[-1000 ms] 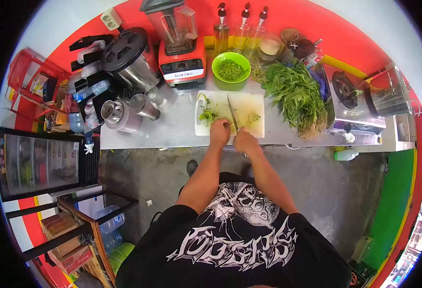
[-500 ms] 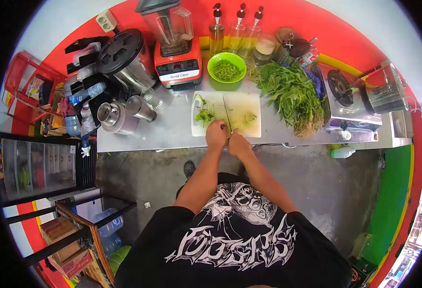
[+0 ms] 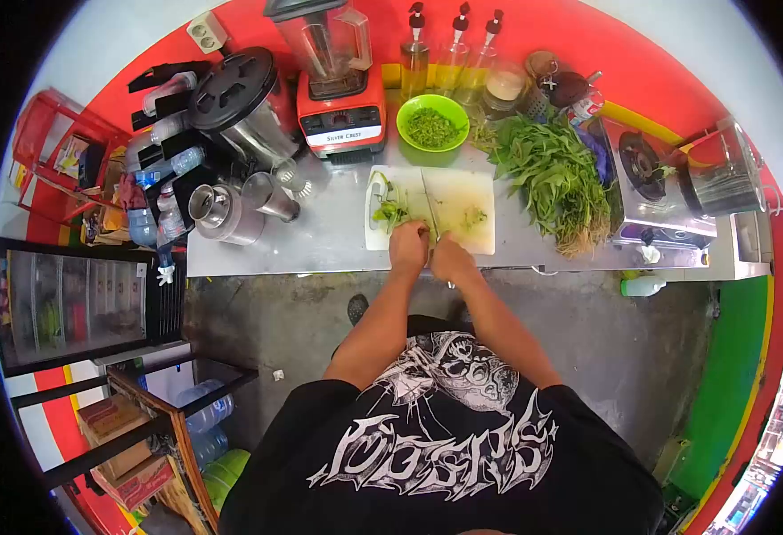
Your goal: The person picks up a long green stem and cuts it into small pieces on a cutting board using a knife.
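A white cutting board lies at the counter's front edge. My right hand is closed around the handle of a kitchen knife, whose long blade points away from me across the board. Close against the blade's left side, my left hand has its fingers curled in a pinch; what they grip is too small and covered to make out. Leafy green sprigs rest on the board just beyond my left fingers. To the right of the knife are small chopped green bits.
Behind the board stands a lime-green bowl of chopped greens, beside a red blender and pump bottles. A rooted bunch of leafy greens lies right, before a gas stove. Metal cups stand left.
The whole view has shifted slightly, so the counter appears a little further right. Both hands stay together at the board's front edge, with the knife in the right one.
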`<state>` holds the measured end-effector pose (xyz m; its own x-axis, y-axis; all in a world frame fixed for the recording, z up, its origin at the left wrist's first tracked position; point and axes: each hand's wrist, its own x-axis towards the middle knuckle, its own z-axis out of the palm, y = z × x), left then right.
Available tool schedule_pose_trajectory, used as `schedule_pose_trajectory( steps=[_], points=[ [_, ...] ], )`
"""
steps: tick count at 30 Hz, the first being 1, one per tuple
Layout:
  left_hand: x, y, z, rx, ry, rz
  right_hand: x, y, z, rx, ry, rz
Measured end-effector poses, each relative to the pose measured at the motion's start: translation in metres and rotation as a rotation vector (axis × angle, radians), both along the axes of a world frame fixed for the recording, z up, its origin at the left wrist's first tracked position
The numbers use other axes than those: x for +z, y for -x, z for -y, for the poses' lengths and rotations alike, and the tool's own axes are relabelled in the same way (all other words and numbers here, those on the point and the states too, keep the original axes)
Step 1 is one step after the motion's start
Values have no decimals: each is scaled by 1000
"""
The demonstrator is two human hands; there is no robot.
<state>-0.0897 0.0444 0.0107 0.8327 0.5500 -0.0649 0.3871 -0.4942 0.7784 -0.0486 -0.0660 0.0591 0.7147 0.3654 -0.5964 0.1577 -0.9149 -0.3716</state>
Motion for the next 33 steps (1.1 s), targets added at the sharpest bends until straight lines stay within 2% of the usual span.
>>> schedule_pose_trajectory(
  steps=[7, 13, 14, 15, 17, 18, 20, 23, 24, 26, 27, 29, 30, 33],
  points=[
    [-3, -5, -3, -42, -63, -2, -11, 11, 1, -64, -48, 12],
    [-6, -4, -4, -48, -26, 3, -13, -29, -7, -5, -62, 40],
    [-5, -4, -3, -29, -30, 4, -36, -46, -8, 105, -8, -7],
    [-5, -4, -2, -27, -29, 4, -25, -54, -10, 107, -7, -7],
    [-1, -4, 0, 8, -19, -23, 19, -64, -14, 154, 23, -242],
    [-1, -4, 0, 11, -18, -25, 23, -67, -18, 158, 25, -244],
    [1, -5, 1, 29, 9, -70, 29, -72, -26, 420, 269, -195],
    [-10, -9, 2, 55, 6, -6, -46, -101, -25, 552, 330, -69],
    [-8, -7, 3, 58, 8, -12, -41, -98, -25, 556, 330, -75],
    [4, -7, 5, 85, -6, -19, -11, -86, -31, 380, 277, -94],
    [3, -10, 2, 85, -10, -20, 3, -73, -34, 380, 273, -95],
    [-2, -16, 0, 121, -38, -2, 22, -36, -34, 18, 130, 64],
    [-3, -18, -2, 119, -37, -3, 25, -25, -38, -108, 138, 18],
    [-6, -21, -5, 112, 13, -2, 8, -13, -29, -174, 123, 21]
  ],
)
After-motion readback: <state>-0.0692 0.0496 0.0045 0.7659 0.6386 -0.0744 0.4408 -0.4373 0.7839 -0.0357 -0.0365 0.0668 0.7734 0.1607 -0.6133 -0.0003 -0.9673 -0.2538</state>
